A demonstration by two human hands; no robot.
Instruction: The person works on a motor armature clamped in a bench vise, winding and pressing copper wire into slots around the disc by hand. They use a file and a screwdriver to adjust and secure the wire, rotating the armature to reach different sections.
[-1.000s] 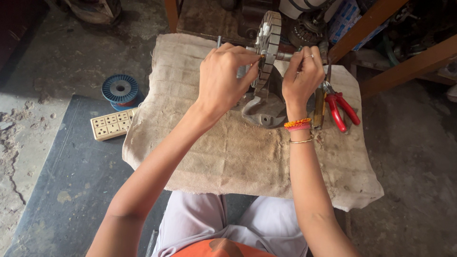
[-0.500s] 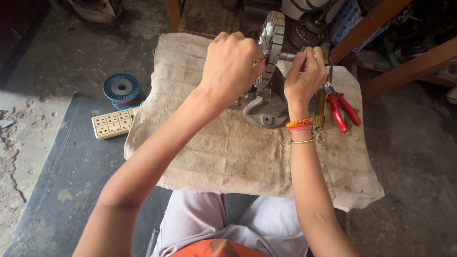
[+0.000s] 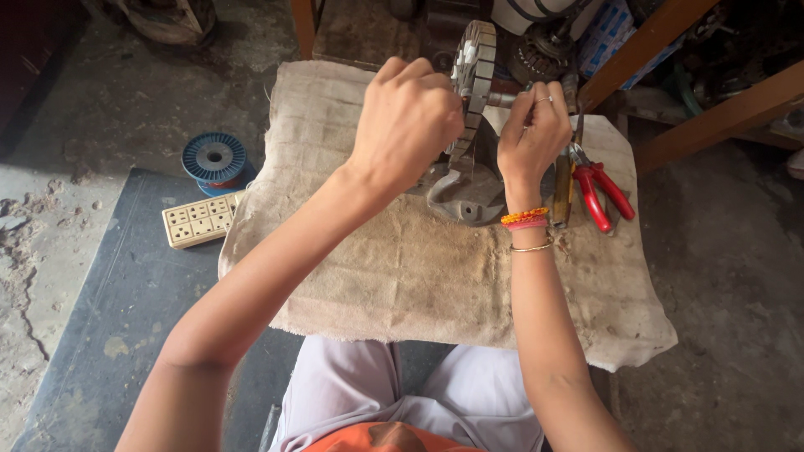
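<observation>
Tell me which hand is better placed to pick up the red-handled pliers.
Probably the right hand: the red-handled pliers lie on the burlap cloth just beside it, while the left hand grips the far side of the slotted metal wheel.

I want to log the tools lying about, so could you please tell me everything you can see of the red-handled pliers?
The pliers have two glossy red handles, plastic-coated by the look, and dark metal jaws. They lie flat on the beige cloth near its right edge, handles splayed apart and pointing toward the person, jaws pointing away. They sit just right of the right hand, which does not touch them. A slim tool with a yellowish handle lies alongside, against their left side. The jaw tips are partly hidden, so their state is unclear.
</observation>
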